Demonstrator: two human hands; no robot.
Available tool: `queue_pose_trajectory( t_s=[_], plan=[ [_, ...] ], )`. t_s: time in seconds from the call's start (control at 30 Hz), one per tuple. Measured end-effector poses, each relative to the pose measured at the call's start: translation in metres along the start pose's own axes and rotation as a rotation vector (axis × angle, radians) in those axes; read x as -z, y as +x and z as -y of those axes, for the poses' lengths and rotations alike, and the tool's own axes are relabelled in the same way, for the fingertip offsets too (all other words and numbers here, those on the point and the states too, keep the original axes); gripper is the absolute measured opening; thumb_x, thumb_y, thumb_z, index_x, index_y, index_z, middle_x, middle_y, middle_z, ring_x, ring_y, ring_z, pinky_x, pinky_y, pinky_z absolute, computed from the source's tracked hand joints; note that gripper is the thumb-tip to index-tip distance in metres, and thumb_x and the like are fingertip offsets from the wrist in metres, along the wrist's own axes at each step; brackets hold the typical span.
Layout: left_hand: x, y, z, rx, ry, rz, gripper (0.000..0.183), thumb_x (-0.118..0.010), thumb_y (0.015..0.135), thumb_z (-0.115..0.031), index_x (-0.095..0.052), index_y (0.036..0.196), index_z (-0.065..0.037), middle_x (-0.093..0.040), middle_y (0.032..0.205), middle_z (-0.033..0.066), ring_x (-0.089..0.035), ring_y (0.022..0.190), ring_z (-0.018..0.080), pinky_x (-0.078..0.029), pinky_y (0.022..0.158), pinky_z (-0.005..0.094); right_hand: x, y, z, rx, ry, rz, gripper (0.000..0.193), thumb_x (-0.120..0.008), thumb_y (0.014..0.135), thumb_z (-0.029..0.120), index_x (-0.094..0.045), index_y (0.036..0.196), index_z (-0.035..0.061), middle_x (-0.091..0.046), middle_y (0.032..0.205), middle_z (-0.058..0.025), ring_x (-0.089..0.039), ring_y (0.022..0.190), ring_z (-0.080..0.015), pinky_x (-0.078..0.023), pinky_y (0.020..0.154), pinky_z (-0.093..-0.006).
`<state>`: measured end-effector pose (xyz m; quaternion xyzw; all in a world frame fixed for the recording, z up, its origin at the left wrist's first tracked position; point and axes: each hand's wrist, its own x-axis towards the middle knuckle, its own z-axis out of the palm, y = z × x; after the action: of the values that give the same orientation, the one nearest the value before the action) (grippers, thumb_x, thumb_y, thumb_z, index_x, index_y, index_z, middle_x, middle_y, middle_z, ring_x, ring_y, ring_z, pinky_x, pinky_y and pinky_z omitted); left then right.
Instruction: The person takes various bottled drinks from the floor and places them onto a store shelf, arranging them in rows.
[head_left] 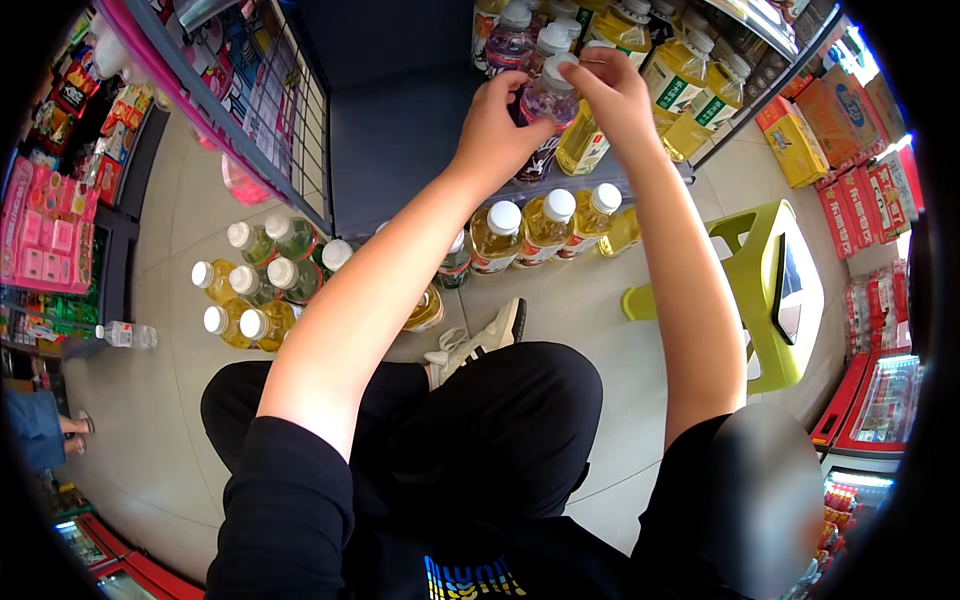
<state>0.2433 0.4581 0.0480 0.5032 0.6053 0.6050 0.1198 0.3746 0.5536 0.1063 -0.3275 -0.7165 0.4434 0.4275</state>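
My left hand [500, 128] is wrapped round a clear bottle of purple drink [546, 106] with a white cap, at the front of the lowest shelf. My right hand [615, 95] bends its fingers against that bottle's cap from the other side; its fingertips are partly hidden. Behind it stand more purple bottles [508, 45] in a row. To the right on the shelf are several bottles of yellow drink [680, 78] with green and white labels.
Below the shelf edge [390, 212], several yellow bottles [545, 228] stand on the floor. Further left is a cluster of green and yellow bottles [270, 278]. A green stool [765, 290] is at my right. Cartons [845, 120] line the far right. A wire rack [290, 110] flanks the shelf.
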Motion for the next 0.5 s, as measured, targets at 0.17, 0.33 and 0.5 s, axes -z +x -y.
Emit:
queue_pose_trajectory(
  t_s=[0.17, 0.33, 0.5],
  plan=[
    [-0.032, 0.012, 0.024, -0.165, -0.072, -0.028, 0.073, -0.088, 0.067, -0.027, -0.055, 0.128, -0.002, -0.063, 0.124, 0.0210, -0.061, 0.118, 0.0362, -0.049, 0.100, 0.0413, -0.033, 0.020, -0.020, 0.084, -0.157, -0.083, 0.045, -0.079, 0.077, 0.020, -0.065, 0.111, -0.0050, -0.070, 0.099, -0.0183, -0.068, 0.090, -0.0189, -0.056, 0.078, -0.0311],
    [-0.042, 0.016, 0.029, 0.029, -0.062, 0.024, 0.089, -0.089, 0.065, -0.032, -0.041, 0.137, -0.006, -0.061, 0.130, 0.0197, -0.060, 0.122, 0.0338, -0.048, 0.101, 0.0404, -0.045, 0.025, -0.026, 0.060, 0.048, -0.080, 0.041, -0.073, 0.074, 0.010, -0.062, 0.109, -0.0073, -0.069, 0.078, -0.0112, -0.066, 0.064, -0.0186, -0.053, 0.059, -0.0319],
    [-0.042, 0.013, 0.045, 0.007, 0.007, 0.012, 0.074, -0.083, 0.071, -0.031, -0.048, 0.130, -0.002, -0.067, 0.116, 0.0239, -0.065, 0.110, 0.0394, -0.052, 0.095, 0.0438, -0.055, 0.026, -0.020, 0.165, 0.065, -0.131, 0.023, -0.068, 0.075, 0.008, -0.068, 0.092, -0.0061, -0.069, 0.071, -0.0101, -0.064, 0.059, -0.0168, -0.050, 0.055, -0.0289]
  ],
)
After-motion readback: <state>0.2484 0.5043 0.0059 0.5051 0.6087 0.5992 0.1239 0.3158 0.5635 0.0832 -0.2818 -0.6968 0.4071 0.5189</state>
